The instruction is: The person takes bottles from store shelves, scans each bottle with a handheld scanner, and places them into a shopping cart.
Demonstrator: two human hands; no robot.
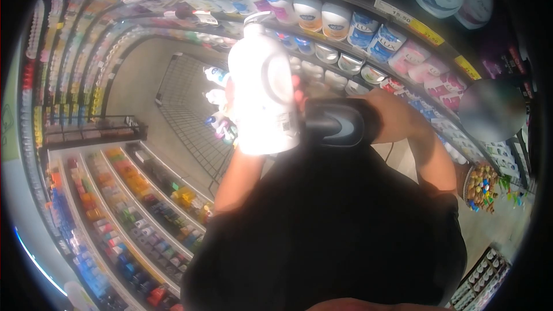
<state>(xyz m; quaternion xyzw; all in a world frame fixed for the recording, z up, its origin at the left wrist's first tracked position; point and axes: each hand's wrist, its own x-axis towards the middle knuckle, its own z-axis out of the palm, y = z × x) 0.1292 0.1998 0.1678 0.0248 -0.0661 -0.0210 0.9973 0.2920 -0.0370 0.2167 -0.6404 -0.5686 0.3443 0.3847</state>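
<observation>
A large white pump bottle [262, 92], its front washed out by glare, stands upright near the middle of the view. My left hand [297, 87] is wrapped round it from behind, with reddish fingertips showing at the bottle's right edge. Just right of the bottle is a black handheld device [337, 124] with a grey curved mark. My right hand [394, 116] is closed on the device's right end, its fingers partly hidden.
A wire shopping cart [187, 103] stands beyond the bottle, with several pump bottles [215, 95] at its right side. Shelves of bottles and packs [383, 43] curve along the top and right. More stocked shelves [124, 213] fill the lower left.
</observation>
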